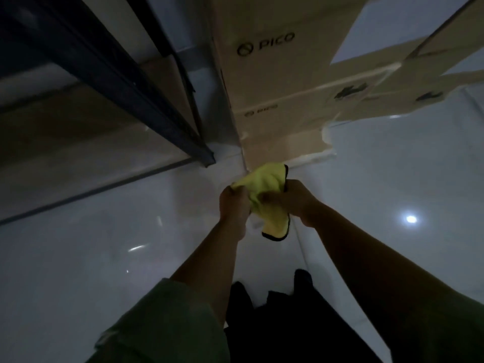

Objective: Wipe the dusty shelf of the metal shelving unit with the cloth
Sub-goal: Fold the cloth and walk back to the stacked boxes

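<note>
While both arms reach fwd and down over the floor, left hand and right hand sit close together, fingers curled, each gripping the cloth. Count: 1 cloth, yellow w/ dark edging, 2 hands. Cloth bunched between the hands, spilling to 12 and 6 o'clock of them. Metal shelving unit at 10 o'clock, well apart. Stacked cardboard boxes at 12.
</note>
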